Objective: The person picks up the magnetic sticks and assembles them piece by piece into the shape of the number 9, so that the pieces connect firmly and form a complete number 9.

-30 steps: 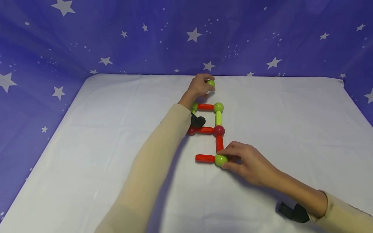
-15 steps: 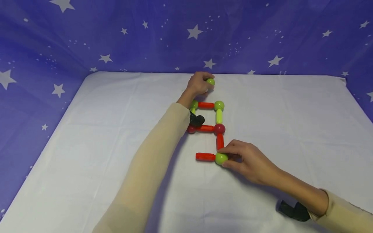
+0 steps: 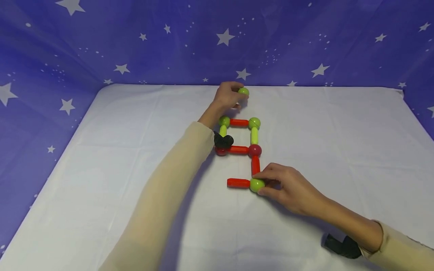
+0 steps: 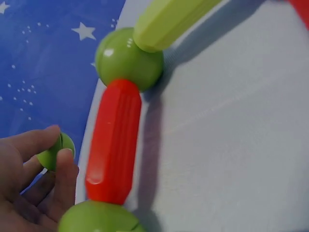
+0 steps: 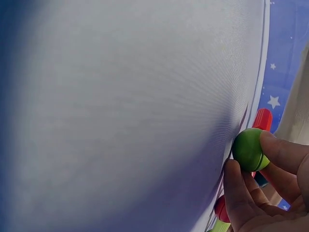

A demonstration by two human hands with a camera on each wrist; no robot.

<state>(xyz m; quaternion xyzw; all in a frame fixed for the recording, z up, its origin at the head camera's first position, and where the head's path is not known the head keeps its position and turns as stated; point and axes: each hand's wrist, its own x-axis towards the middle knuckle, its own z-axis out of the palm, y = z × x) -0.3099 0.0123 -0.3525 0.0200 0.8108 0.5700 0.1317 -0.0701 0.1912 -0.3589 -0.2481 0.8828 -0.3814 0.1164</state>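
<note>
At the back of the table my left hand [image 3: 228, 96] pinches a loose green ball [image 3: 243, 92] between thumb and fingers; the left wrist view shows the same green ball [image 4: 62, 150] in the fingertips. My right hand [image 3: 288, 188] holds the green corner ball [image 3: 257, 185] at the near end of a ball-and-rod figure on the cloth. From that ball a red rod [image 3: 238, 183] points left, its far end free. Another red rod [image 3: 255, 165] runs up to a red ball [image 3: 255, 151]. Beyond lies a square of rods with green balls [image 3: 254, 123] at its far corners.
A white cloth [image 3: 322, 150] covers the table, with a purple star-patterned sheet [image 3: 271, 37] behind and at the sides. Black wrist cameras [image 3: 223, 140] sit on both wrists; the left one partly covers the square's left side and overlaps its near-left red ball.
The left hand with its green ball has shifted slightly left, and more of the square's far-left corner shows. The right hand stays on its ball.
</note>
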